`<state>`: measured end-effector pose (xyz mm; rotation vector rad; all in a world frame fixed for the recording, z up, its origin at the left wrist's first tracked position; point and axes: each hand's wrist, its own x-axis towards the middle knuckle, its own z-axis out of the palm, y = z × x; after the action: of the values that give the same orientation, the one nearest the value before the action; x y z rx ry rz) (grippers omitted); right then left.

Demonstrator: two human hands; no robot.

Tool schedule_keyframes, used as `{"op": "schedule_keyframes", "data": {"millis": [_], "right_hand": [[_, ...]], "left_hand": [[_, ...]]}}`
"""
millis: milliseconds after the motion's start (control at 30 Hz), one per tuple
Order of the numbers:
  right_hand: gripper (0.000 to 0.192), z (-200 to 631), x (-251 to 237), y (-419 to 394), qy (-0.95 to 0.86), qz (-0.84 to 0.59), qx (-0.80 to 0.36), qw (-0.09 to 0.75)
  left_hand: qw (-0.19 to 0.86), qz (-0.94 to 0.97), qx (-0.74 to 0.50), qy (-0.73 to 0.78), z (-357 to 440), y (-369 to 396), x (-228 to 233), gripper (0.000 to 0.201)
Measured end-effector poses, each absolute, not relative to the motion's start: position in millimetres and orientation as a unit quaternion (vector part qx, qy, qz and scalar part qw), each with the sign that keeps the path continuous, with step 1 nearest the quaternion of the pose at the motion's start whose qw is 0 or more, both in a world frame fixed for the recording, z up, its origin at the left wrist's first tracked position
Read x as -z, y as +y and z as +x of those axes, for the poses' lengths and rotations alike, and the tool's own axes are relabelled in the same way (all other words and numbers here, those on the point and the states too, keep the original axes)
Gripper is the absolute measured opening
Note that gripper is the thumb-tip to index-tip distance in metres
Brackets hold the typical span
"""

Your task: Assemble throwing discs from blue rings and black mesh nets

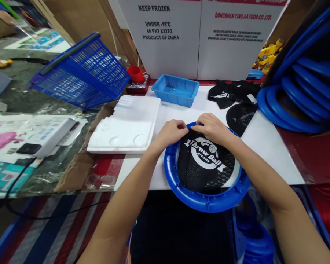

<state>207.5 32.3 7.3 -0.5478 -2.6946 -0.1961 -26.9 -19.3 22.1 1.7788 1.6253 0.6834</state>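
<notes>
Both forearms reach fwd, left hand (172,132) & right hand (212,127) pinching mesh net (206,161) at ring (203,201) edge.

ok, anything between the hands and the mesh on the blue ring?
Nothing visible. The left hand and right hand are both already on the far edge of the black mesh, pinching it where it meets the blue ring. The spare mesh pieces lie apart, behind and to the right.

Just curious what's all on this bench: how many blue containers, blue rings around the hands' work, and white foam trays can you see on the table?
Blue containers: 2, a tilted basket and a small tray
Blue ring under both hands, with black mesh: 1
White foam tray: 1
Total: 4
The stacked rings at the right edge are not counted.
</notes>
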Motion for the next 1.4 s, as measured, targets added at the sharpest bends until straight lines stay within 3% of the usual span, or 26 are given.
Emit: {"op": "schedule_keyframes", "data": {"millis": [233, 667, 867, 1000, 1167, 1300, 1400], "right_hand": [[0.04, 201, -9, 32, -0.96, -0.208, 0.07, 0.175], [0.039, 198, -10, 31, -0.963, -0.215, 0.076, 0.147], [0.037, 208, -15, 30, -0.959, -0.241, -0.007, 0.147], [0.035, 232, -30, 29, -0.941, -0.3, -0.055, 0.146], [0.021, 284, -54, 36, -0.894, -0.431, -0.079, 0.092], [0.024, 317, -53, 45, -0.857, -0.496, -0.137, 0.023], [0.031, 323, -38, 51, -0.851, -0.509, -0.128, -0.002]], "left_hand": [[0.265, 0.683, -0.249, 0.634, -24, -18, -17, 0.016], [0.272, 0.687, -0.241, 0.63, -30, -12, -14, 0.019], [0.226, 0.751, -0.301, 0.542, -28, -15, -12, 0.024], [0.162, 0.803, -0.226, 0.528, -23, -19, -14, 0.024], [0.101, 0.765, -0.129, 0.623, -21, -25, -25, 0.026], [0.13, 0.74, -0.104, 0.651, -23, -27, -30, 0.024], [0.279, 0.74, -0.051, 0.61, -30, -32, -37, 0.049]]}}
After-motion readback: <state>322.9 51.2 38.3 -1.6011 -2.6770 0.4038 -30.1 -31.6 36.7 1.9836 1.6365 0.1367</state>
